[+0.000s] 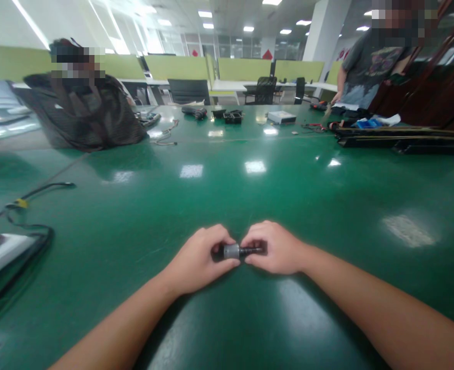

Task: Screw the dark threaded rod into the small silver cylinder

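Note:
A small grey-and-black cylindrical part [232, 251] lies level, low over the green table, between my two hands. Its grey barrel sits on the left, and a narrower, ribbed black shaft runs off to the right. My left hand [202, 257] has its thumb and fingers closed around the barrel end, whose black tip is partly hidden in the palm. Around the shaft end curl the thumb and fingers of my right hand [275, 248]. The exact kind of part is too small and blurred to tell.
A glossy green table [219, 200] spreads all around. On the left are a dark bag [92, 113], a black cable [50, 189] and a white-grey device [7, 252]. Small electronics and a white box [281, 117] stand at the back; black bars [400, 137] lie right, near a standing person [377, 67].

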`<state>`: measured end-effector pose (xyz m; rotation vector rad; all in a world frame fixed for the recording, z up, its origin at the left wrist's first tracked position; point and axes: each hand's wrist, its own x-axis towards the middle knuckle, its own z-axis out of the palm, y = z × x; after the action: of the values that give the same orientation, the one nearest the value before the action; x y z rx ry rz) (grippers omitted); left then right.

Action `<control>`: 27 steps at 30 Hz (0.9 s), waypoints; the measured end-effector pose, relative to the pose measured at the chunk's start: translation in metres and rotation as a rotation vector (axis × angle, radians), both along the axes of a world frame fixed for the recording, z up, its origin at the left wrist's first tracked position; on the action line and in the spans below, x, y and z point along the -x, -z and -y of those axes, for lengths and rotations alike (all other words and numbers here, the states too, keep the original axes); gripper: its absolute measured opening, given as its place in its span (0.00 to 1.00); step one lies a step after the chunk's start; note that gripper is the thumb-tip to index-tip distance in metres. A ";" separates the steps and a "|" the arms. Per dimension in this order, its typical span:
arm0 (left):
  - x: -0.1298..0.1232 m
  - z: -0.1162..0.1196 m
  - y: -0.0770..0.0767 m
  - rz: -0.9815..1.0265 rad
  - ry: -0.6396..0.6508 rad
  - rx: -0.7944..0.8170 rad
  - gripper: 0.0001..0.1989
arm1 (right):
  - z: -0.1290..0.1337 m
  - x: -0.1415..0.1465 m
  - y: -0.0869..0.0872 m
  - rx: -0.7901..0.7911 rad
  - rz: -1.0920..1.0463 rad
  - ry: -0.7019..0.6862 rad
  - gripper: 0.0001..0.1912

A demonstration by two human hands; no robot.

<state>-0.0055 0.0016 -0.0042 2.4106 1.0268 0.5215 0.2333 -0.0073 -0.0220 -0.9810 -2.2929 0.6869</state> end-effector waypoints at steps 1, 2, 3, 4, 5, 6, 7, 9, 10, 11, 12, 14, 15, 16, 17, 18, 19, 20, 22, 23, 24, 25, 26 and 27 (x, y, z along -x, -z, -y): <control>0.000 0.000 0.000 -0.003 0.001 -0.001 0.09 | 0.000 0.000 0.000 0.000 0.000 -0.001 0.09; 0.000 0.000 0.000 -0.006 -0.002 -0.001 0.09 | 0.000 0.000 0.000 0.002 -0.004 -0.003 0.09; 0.000 0.000 0.000 -0.008 -0.004 -0.003 0.09 | 0.000 0.000 0.001 0.004 -0.010 -0.003 0.08; 0.000 0.000 0.000 -0.008 -0.003 -0.005 0.09 | -0.001 0.000 0.001 0.008 -0.017 -0.004 0.07; 0.000 0.000 0.000 -0.008 0.000 -0.009 0.10 | -0.001 0.000 0.002 0.012 -0.024 -0.005 0.06; 0.000 0.000 0.000 -0.007 0.004 -0.012 0.10 | -0.001 0.000 0.002 0.014 -0.031 -0.007 0.06; 0.001 0.000 0.000 -0.006 0.008 -0.014 0.10 | -0.001 0.000 0.002 0.014 -0.034 -0.009 0.06; 0.000 0.000 -0.001 -0.007 0.010 -0.014 0.09 | -0.001 0.000 0.002 0.008 -0.029 -0.012 0.06; 0.000 0.001 -0.001 -0.007 0.010 -0.012 0.09 | 0.000 0.000 0.001 0.004 -0.023 -0.012 0.07; 0.000 0.001 -0.001 -0.007 0.009 -0.010 0.08 | 0.000 0.000 0.001 -0.001 -0.016 -0.011 0.08; 0.000 0.001 -0.002 -0.005 0.008 -0.007 0.08 | 0.000 -0.001 0.001 -0.004 -0.010 -0.009 0.09; -0.001 0.001 -0.003 0.001 0.006 -0.003 0.08 | 0.000 -0.001 0.001 -0.009 -0.004 -0.008 0.10; -0.001 0.001 -0.003 0.004 0.004 -0.001 0.08 | 0.000 -0.001 0.001 -0.010 -0.004 -0.008 0.10; -0.001 0.001 -0.003 0.007 0.003 0.002 0.08 | -0.001 -0.001 0.001 -0.011 -0.006 -0.009 0.10; -0.001 0.001 -0.003 0.008 0.005 0.004 0.08 | -0.001 -0.001 0.001 -0.009 -0.007 -0.011 0.10; -0.001 0.001 -0.003 0.008 0.004 0.003 0.08 | -0.001 -0.001 0.001 -0.007 -0.007 -0.012 0.09; 0.000 0.001 -0.003 0.004 0.005 0.003 0.09 | -0.001 -0.001 0.001 -0.004 -0.006 -0.014 0.08; 0.000 0.001 -0.003 -0.001 0.004 0.002 0.09 | -0.001 -0.001 0.001 0.000 -0.004 -0.013 0.08; 0.000 0.001 -0.002 -0.011 0.000 0.001 0.10 | -0.001 -0.001 0.001 0.004 -0.001 -0.011 0.06; 0.000 0.001 -0.002 -0.013 -0.003 0.002 0.10 | -0.001 -0.001 0.001 0.004 -0.003 -0.008 0.06; 0.000 0.001 -0.002 -0.014 -0.005 0.002 0.10 | -0.001 -0.001 0.001 0.003 -0.006 -0.007 0.06; 0.001 0.001 -0.002 -0.015 -0.007 0.002 0.09 | -0.001 -0.001 0.001 0.003 -0.009 -0.009 0.06; 0.001 0.001 -0.002 -0.015 -0.008 -0.001 0.09 | -0.001 -0.001 0.000 0.003 -0.011 -0.010 0.06; 0.001 0.001 -0.001 -0.015 -0.009 -0.005 0.09 | -0.001 -0.001 0.000 0.002 -0.012 -0.010 0.06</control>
<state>-0.0061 0.0001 -0.0028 2.4188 1.0439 0.5100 0.2338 -0.0068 -0.0224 -0.9643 -2.2886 0.6982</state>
